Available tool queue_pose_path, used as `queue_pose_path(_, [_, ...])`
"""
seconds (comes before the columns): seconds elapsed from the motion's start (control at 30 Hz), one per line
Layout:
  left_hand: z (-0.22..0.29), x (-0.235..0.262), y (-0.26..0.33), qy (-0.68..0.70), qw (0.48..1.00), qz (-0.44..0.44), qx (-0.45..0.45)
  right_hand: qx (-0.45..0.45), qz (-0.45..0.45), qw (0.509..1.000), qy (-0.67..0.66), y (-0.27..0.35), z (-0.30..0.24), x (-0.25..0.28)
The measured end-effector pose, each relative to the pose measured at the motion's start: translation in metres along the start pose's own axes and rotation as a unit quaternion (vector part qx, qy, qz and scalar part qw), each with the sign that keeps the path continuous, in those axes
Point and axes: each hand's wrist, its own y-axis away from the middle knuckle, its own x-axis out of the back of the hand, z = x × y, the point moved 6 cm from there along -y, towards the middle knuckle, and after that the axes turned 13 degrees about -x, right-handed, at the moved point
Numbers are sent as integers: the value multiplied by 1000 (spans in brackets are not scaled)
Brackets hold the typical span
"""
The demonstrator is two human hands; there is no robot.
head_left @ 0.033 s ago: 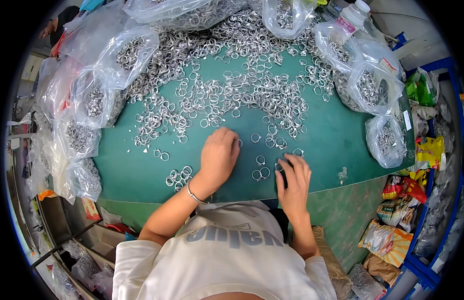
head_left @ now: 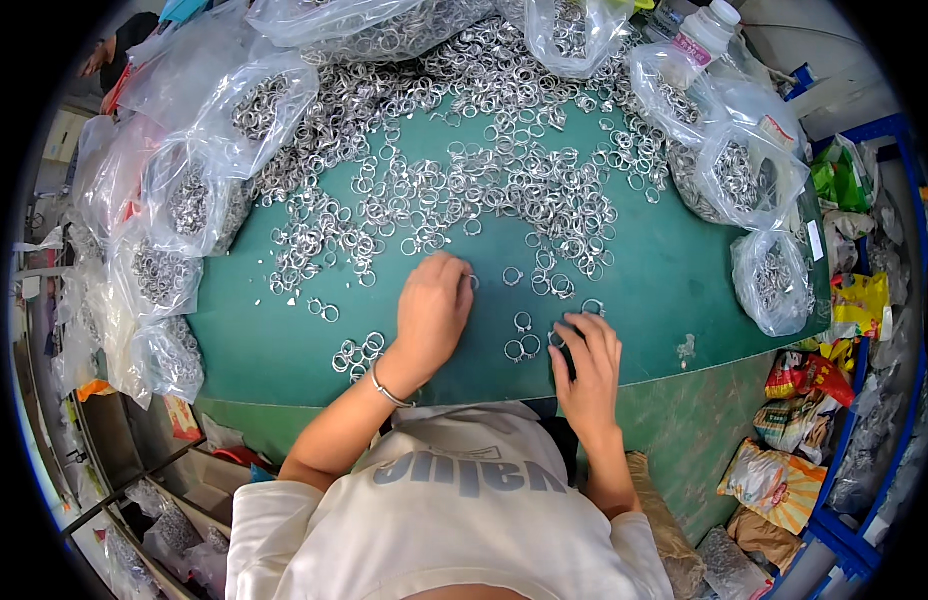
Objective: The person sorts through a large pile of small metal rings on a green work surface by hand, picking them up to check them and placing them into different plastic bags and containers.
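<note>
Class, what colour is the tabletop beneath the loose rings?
Green; the tabletop shows best in the head view.

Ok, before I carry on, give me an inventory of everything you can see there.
Loose rings: too many to count, silver, heaped across the table's middle and far side
Ring cluster: several, silver, beside the left forearm
Ring trio: three, silver, between the hands
Table: one, green, centre
Bags of rings: several, clear, along left, far and right edges
Bottle: one, white, far right
Rack: one, blue, right
Packets: several, multicoloured, right
Another person: one, dark clothing, top left, partly visible
Bracelet: one, silver, left wrist
Shirt: one, white, bottom centre
Left hand: one, bare, over table
Right hand: one, bare, near table's front edge
</note>
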Motion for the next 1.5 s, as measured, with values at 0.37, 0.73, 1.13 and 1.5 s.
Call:
queue_pose_path(0.37, [49,-31,-27,-6,989,-61,-136,12,18,999,44,-42,4,1])
queue_pose_path(0.73, [41,-18,-25,-29,989,-57,-136,-8,32,998,-45,-39,2,13])
queue_pose_path(1.13, [38,-24,-27,30,980,-120,-157,-38,-20,997,63,-47,20,25])
queue_pose_path(1.5, [25,-20,-28,-28,994,-41,-100,-80,-31,994,-70,-59,21,16])
